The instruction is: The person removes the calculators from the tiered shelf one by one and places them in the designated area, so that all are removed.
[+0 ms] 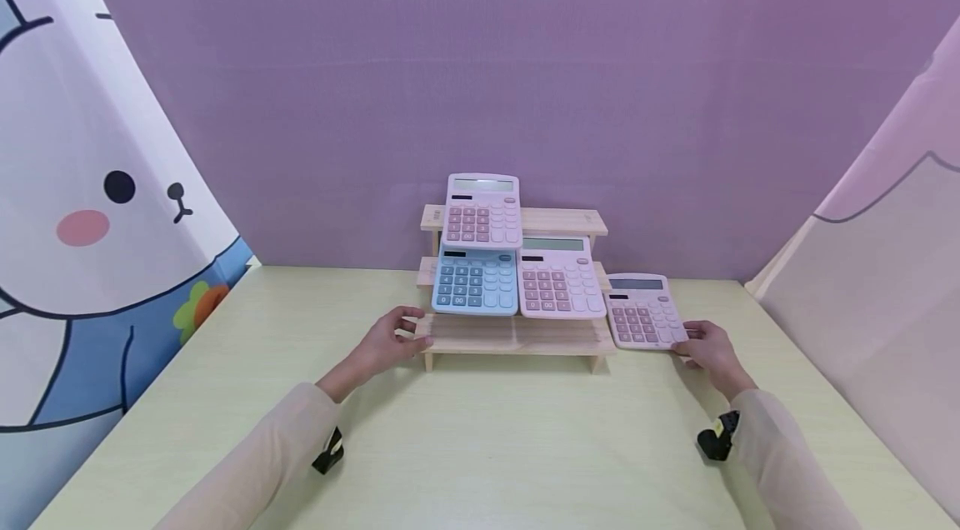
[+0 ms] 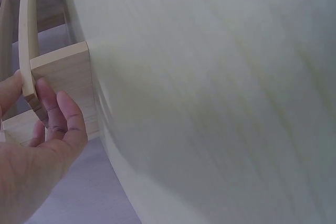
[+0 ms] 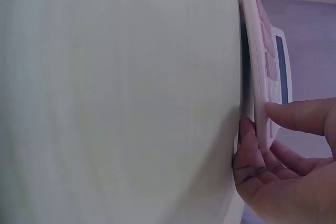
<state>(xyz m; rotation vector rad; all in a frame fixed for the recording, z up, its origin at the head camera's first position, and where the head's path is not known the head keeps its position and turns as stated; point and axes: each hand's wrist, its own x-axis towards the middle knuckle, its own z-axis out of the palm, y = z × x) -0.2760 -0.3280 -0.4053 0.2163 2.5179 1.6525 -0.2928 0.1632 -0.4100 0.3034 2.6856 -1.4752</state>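
Head view: light sleeves (image 1: 251,459) came in from 7 and 5 o'clock, black device (image 1: 716,436) at the 5 o'clock wrist.
Right hand (image 1: 711,353): clamped on loose pink calculator (image 1: 643,315) at its 5 o'clock corner, thumb on top, fingers under.
Left hand (image 1: 384,343): clamped on wooden rack (image 1: 513,336) at its 8 o'clock end, thumb and fingers either side of the lowest board.
Calculator spot: just off rack's 3 o'clock end, gap showing underneath in right wrist view.
Middle tier: blue calculator (image 1: 491,297) toward 9 o'clock, second pink calculator (image 1: 562,284) toward 3, both tilted.
Top tier: upper pink calculator (image 1: 482,213), tilted, toward 10 o'clock.
Backdrop: purple panel (image 1: 480,55) at 12 o'clock.
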